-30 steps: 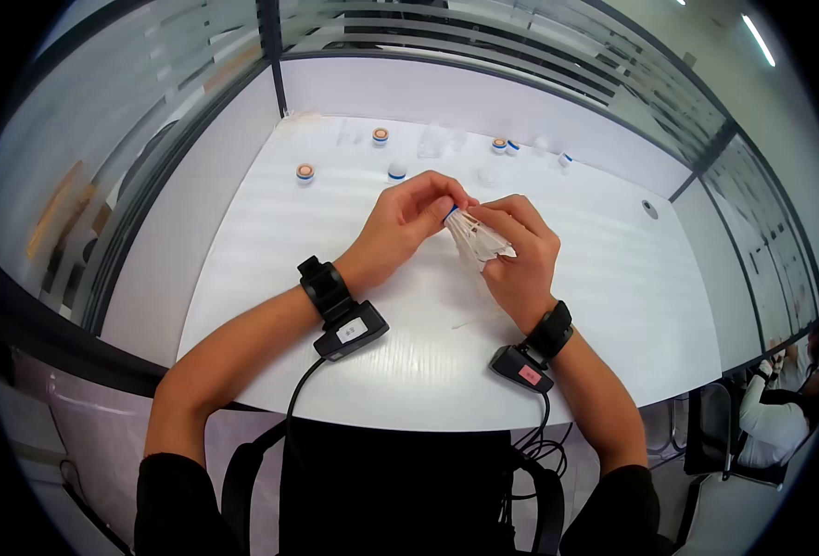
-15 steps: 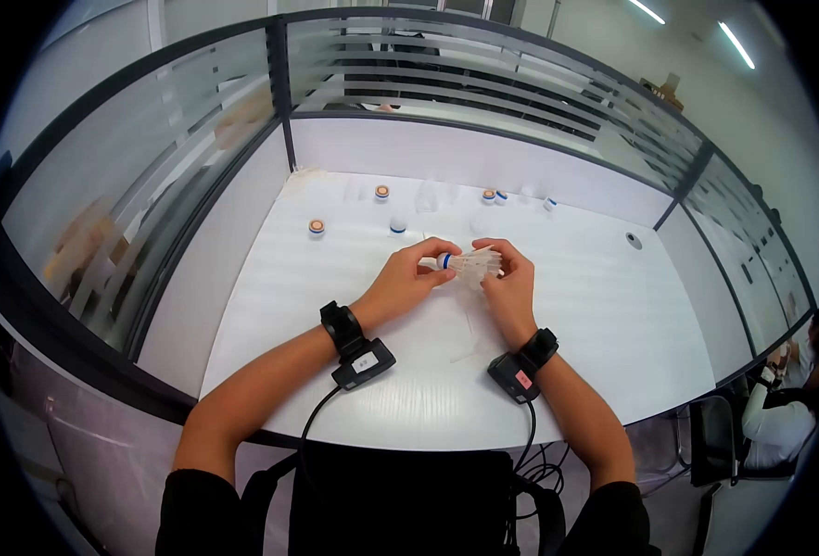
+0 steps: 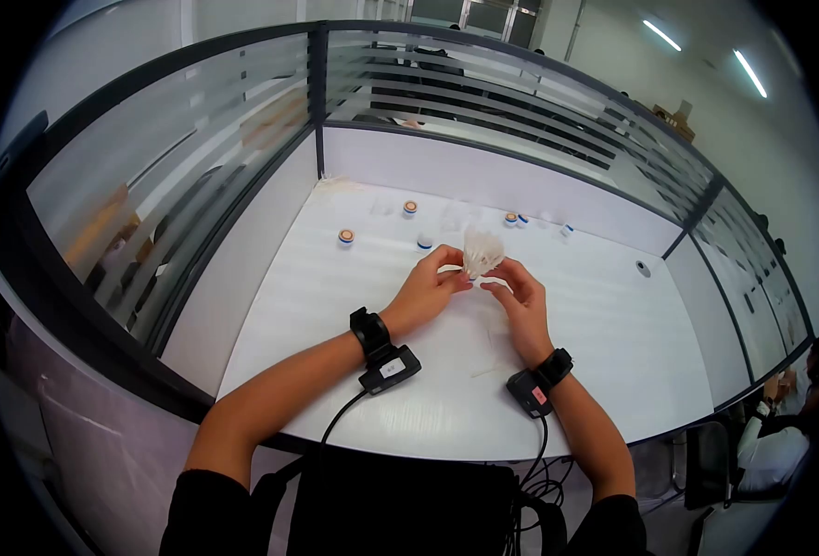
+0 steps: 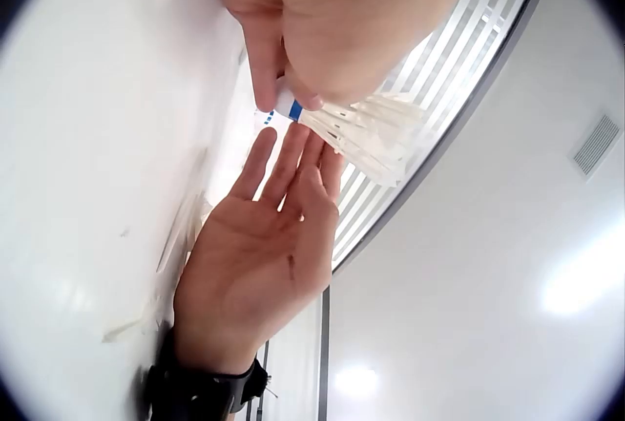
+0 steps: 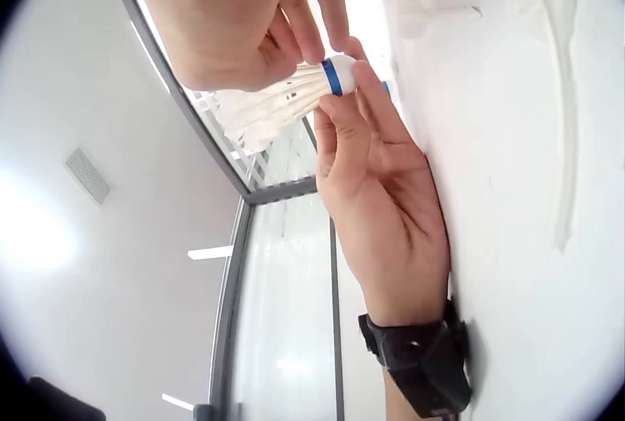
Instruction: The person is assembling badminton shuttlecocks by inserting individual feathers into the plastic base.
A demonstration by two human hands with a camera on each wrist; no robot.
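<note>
A white feathered shuttlecock (image 3: 483,252) is upright above the table, feathers up and cork down. My left hand (image 3: 420,295) pinches its blue-banded cork (image 5: 341,74) between thumb and fingers, as the right wrist view shows. Close on the other side is my right hand (image 3: 526,313), its fingers extended beside the lower feathers. In the left wrist view the right palm (image 4: 256,263) faces the camera, with fingertips near the blue band; whether they touch it I cannot tell.
Blue-banded cork pieces, some with orange-brown tops (image 3: 346,238), stand on the white table (image 3: 335,315). Translucent feather pieces lie at the back, thin strips near the hands. Low partitions (image 3: 511,171) enclose the table; a round grommet (image 3: 643,269) is at right.
The shuttlecock has turned from feathers pointing right to feathers pointing up. My right hand has let go of the feathers; my left hand keeps its grip near the cork. The head view has shifted.
</note>
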